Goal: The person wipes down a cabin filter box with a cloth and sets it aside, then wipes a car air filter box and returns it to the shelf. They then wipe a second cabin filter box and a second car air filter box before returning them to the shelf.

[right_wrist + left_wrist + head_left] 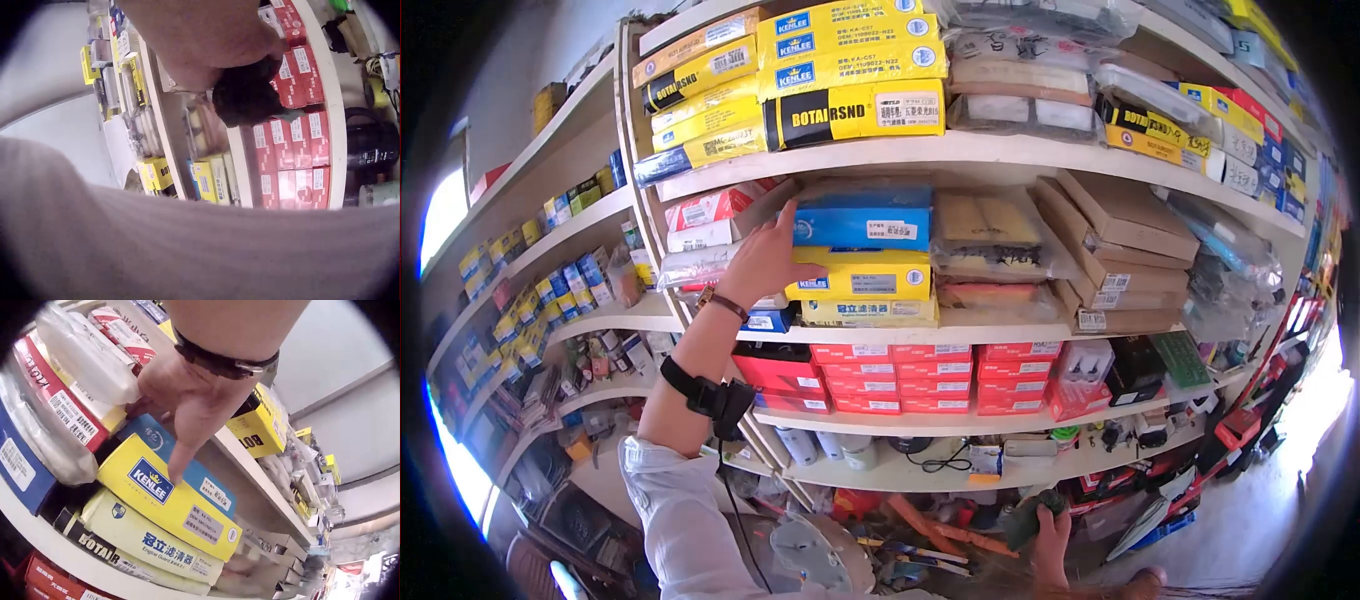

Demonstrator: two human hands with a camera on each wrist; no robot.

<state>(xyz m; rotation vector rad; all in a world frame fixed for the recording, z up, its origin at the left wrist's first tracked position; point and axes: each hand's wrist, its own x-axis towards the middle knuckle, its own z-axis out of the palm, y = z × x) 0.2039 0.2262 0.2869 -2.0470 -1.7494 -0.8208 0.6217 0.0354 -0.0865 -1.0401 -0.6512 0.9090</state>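
Note:
My left hand (764,262) is at the middle shelf, at the left end of a blue box (862,218). Its fingers reach up beside that box's end, and its thumb is spread to the right over the yellow KENLEE box (144,477) underneath. In the left wrist view the fingertips are partly hidden between the blue box and the plastic-wrapped packages (87,356) beside it. Low at the front, my right hand (1052,545) grips a crumpled dark green cloth (1030,518). The cloth looks nearly black in the right wrist view.
Yellow boxes (855,112) fill the shelf above. Brown cartons (1125,230) are stacked to the right. Rows of red boxes (935,380) stand on the shelf below. A round whitish container (825,555) and loose items lie near the floor. More shelving (550,230) runs along the left.

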